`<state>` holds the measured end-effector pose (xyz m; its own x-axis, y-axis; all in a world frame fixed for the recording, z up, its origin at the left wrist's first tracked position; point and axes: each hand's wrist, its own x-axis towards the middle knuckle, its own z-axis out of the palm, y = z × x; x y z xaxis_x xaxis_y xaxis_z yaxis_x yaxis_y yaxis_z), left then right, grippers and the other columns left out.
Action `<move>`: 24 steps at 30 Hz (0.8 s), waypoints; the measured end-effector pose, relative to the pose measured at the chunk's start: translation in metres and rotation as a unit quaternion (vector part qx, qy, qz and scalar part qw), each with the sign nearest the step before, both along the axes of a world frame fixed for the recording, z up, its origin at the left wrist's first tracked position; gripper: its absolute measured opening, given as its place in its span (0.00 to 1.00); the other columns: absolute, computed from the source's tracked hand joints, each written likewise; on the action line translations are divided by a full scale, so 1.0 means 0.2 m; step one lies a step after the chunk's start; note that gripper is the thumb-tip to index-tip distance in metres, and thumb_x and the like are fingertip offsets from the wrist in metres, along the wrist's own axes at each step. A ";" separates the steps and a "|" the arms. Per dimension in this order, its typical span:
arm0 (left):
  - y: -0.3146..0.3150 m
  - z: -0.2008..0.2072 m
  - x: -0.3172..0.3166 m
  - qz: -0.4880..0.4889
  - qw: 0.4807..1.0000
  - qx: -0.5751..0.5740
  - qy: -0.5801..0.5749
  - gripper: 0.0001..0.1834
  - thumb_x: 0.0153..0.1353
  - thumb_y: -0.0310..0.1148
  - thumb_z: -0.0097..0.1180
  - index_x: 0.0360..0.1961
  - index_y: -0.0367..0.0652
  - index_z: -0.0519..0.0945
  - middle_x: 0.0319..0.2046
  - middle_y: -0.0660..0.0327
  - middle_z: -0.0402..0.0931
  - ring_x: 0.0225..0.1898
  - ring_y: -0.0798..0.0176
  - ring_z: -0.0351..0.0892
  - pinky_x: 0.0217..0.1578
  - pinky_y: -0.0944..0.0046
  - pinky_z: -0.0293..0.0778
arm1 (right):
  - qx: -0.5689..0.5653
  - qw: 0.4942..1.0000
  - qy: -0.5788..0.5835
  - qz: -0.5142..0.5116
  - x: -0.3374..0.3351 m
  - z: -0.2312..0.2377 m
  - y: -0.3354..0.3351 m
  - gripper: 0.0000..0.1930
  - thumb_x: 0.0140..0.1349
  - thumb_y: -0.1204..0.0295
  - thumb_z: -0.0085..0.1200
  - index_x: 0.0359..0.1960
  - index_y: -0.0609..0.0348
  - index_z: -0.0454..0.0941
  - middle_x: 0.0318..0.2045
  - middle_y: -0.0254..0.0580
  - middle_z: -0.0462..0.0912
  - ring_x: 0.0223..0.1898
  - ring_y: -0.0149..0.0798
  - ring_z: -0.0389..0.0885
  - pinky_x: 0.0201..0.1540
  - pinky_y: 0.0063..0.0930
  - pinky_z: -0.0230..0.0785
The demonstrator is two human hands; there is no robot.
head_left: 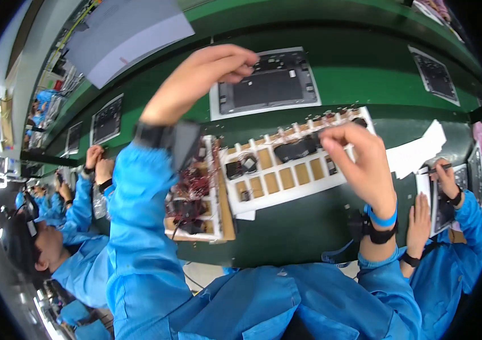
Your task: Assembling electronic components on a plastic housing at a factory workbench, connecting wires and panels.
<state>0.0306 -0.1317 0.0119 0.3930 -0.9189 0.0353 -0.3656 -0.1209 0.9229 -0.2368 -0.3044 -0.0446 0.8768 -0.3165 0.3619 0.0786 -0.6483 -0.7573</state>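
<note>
My left hand (210, 71) reaches across to a dark, flat rectangular panel with a pale border (266, 88) on the green surface. Its fingers are bent together at the panel's upper left corner; whatever they may hold is hidden. Over a white tray divided into compartments (303, 190), my right hand (363, 161) has its thumb and forefinger closed together. The fingertips are beside a black, elongated part (296, 148) lying in the tray, and I cannot make out what is between them. Other small dark parts (241, 166) sit in the tray's left compartments.
Left of the tray, a second white tray (216, 209) holds tangled dark red wires and black parts (190, 187). White sheets (419, 150) lie to the right. People in blue work on both sides, one with a hand (419, 218) near a dark panel. Similar panels (434, 73) line the green surface.
</note>
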 end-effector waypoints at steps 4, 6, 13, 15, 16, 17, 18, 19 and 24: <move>0.61 0.05 -0.20 0.080 0.984 0.156 -0.033 0.12 0.72 0.34 0.54 0.46 0.36 0.81 0.40 0.62 0.81 0.41 0.69 0.78 0.45 0.66 0.75 | 0.024 0.997 0.008 0.066 -0.10 -0.19 0.15 0.06 0.63 0.73 0.61 0.34 0.65 0.82 0.28 0.46 0.82 0.28 0.46 0.81 0.31 0.34 0.72; 0.79 0.01 -0.40 0.137 0.938 0.260 -0.181 0.07 0.67 0.30 0.59 0.40 0.37 0.82 0.35 0.61 0.83 0.38 0.67 0.80 0.43 0.65 0.76 | 0.063 0.991 0.073 0.089 -0.15 -0.23 0.22 0.08 0.62 0.71 0.62 0.30 0.63 0.81 0.23 0.47 0.80 0.24 0.47 0.79 0.26 0.38 0.69; 0.93 -0.29 -0.59 0.271 0.913 0.203 -0.227 0.05 0.60 0.26 0.62 0.36 0.37 0.83 0.31 0.57 0.80 0.30 0.61 0.79 0.33 0.64 0.74 | 0.086 0.982 0.101 0.135 -0.18 -0.32 0.35 0.10 0.64 0.68 0.61 0.28 0.61 0.80 0.23 0.47 0.80 0.26 0.51 0.81 0.30 0.40 0.71; 0.85 -0.35 -0.51 0.259 0.902 0.169 -0.301 0.05 0.59 0.26 0.62 0.35 0.37 0.82 0.30 0.55 0.79 0.31 0.58 0.80 0.33 0.62 0.75 | 0.069 0.981 0.109 0.145 -0.15 -0.28 0.38 0.11 0.65 0.67 0.59 0.28 0.60 0.81 0.24 0.47 0.81 0.28 0.52 0.82 0.32 0.41 0.72; 0.80 -0.38 -0.47 0.260 0.903 0.161 -0.303 0.05 0.59 0.26 0.62 0.35 0.37 0.82 0.30 0.55 0.79 0.31 0.58 0.80 0.33 0.62 0.75 | 0.054 0.981 0.098 0.156 -0.14 -0.26 0.39 0.11 0.65 0.66 0.59 0.29 0.60 0.81 0.25 0.47 0.82 0.29 0.52 0.82 0.32 0.42 0.72; 0.73 -0.42 -0.43 0.257 0.894 0.147 -0.335 0.04 0.59 0.26 0.62 0.34 0.37 0.81 0.30 0.54 0.79 0.31 0.55 0.81 0.33 0.60 0.75 | 0.039 0.982 0.088 0.163 -0.14 -0.25 0.39 0.11 0.65 0.65 0.59 0.29 0.60 0.81 0.25 0.47 0.82 0.29 0.52 0.82 0.33 0.43 0.72; 0.69 -0.44 -0.39 0.259 0.882 0.133 -0.371 0.04 0.59 0.26 0.63 0.33 0.38 0.81 0.30 0.54 0.79 0.32 0.53 0.81 0.33 0.58 0.75 | 0.032 0.983 0.083 0.161 -0.13 -0.24 0.40 0.11 0.65 0.65 0.59 0.29 0.60 0.81 0.25 0.47 0.82 0.29 0.52 0.82 0.33 0.43 0.72; 0.67 -0.47 -0.36 0.250 0.871 0.144 -0.398 0.06 0.58 0.27 0.63 0.34 0.39 0.79 0.33 0.53 0.80 0.34 0.47 0.82 0.36 0.52 0.77 | 0.026 0.983 0.074 0.168 -0.13 -0.23 0.42 0.11 0.65 0.65 0.59 0.29 0.59 0.81 0.25 0.47 0.82 0.29 0.52 0.82 0.33 0.43 0.73; 0.54 -0.60 -0.27 0.210 0.831 0.232 -0.459 0.17 0.51 0.33 0.64 0.42 0.44 0.74 0.37 0.49 0.81 0.36 0.40 0.83 0.37 0.45 0.78 | 0.006 0.986 0.098 0.138 -0.23 -0.26 0.41 0.10 0.65 0.64 0.59 0.31 0.57 0.82 0.27 0.46 0.83 0.31 0.53 0.82 0.34 0.43 0.73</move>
